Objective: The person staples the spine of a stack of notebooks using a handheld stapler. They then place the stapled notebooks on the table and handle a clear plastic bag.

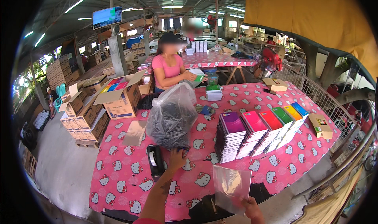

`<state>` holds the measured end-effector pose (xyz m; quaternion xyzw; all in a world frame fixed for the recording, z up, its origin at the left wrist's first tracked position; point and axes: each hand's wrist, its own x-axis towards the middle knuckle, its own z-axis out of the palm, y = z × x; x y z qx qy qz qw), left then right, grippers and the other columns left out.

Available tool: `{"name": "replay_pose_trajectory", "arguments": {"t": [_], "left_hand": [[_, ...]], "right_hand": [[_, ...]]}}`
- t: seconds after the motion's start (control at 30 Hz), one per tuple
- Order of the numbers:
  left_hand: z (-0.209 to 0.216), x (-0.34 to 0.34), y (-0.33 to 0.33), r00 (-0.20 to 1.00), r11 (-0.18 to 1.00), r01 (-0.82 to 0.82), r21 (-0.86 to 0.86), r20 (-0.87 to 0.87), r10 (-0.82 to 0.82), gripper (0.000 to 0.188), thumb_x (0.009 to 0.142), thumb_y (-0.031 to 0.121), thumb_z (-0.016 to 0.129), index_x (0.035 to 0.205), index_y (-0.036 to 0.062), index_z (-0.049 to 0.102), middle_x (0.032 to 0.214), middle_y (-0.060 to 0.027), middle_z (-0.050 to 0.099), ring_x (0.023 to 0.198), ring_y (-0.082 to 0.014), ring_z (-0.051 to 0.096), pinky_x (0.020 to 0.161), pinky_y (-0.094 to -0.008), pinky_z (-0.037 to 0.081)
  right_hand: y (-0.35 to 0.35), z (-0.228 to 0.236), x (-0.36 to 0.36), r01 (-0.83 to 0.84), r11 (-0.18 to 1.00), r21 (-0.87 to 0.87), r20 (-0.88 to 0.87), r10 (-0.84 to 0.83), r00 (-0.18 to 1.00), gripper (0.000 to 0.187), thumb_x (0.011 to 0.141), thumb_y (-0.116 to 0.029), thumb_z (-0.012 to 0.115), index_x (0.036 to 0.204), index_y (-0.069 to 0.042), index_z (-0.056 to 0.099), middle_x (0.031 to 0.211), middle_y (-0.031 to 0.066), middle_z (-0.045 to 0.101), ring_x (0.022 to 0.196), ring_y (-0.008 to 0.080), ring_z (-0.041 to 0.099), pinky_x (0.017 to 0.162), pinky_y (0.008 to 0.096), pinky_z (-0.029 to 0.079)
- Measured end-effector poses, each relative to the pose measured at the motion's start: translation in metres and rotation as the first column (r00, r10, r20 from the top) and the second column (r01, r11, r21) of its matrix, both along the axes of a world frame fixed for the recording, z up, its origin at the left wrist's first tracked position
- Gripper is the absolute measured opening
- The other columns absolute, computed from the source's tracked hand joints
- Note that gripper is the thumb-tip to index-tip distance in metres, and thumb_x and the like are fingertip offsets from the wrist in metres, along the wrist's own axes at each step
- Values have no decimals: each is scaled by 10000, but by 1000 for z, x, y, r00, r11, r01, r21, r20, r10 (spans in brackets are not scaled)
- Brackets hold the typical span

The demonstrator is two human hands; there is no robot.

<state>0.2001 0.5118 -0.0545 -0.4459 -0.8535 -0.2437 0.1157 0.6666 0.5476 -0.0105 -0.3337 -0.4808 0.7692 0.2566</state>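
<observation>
My right hand (252, 209), at the lower edge, pinches the corner of a clear plastic sleeve (232, 186) held above the table's near edge. My left hand (178, 159) reaches forward to the foot of a big translucent plastic bag (171, 119) filled with black material. Its fingers close around something small and dark there, partly hidden, which I cannot make out. Left of that hand lies a black tape dispenser (155, 163). To the right stand several tall stacks of spiral notebooks (232, 139) with purple, pink, red, green, yellow and blue covers.
A co-worker in a pink shirt (167, 68) handles a green notebook (199, 78) across the table. Near them is a small notebook stack (214, 93). Cardboard boxes (120, 102) stand left; small open cartons (320, 125) lie right. The pink patterned tablecloth (118, 176) has torn black patches.
</observation>
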Motion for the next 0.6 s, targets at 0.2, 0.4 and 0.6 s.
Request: {"name": "replay_pose_trajectory", "arguments": {"t": [0.2, 0.4, 0.6], "left_hand": [[47, 115, -11, -183, 876, -73, 476, 857, -481, 412, 889, 269, 645, 1161, -35, 583, 1039, -59, 627, 942, -156, 604, 842, -367, 480], [98, 194, -73, 283, 863, 39, 503, 823, -493, 173, 915, 138, 646, 1064, 50, 652, 843, 4, 621, 780, -56, 533, 675, -241, 458], [215, 249, -104, 940, 935, 21, 355, 312, -139, 105, 898, 99, 642, 954, 31, 698, 768, -74, 675, 586, -159, 594, 550, -282, 470]], "right_hand": [[28, -27, -1, 28, 943, -331, -228, -109, 967, 133, 942, -103, 616, 1043, -33, 667, 973, 36, 671, 920, 152, 643, 829, 343, 516], [40, 15, -54, -233, 939, -252, -172, 193, 966, 277, 966, -149, 582, 1200, -1, 582, 1044, 60, 638, 960, 178, 627, 890, 370, 500], [19, 26, -84, -332, 942, -51, -332, 298, 895, 418, 987, -230, 538, 1362, -77, 434, 1359, 73, 470, 1226, 185, 472, 994, 404, 416]]}}
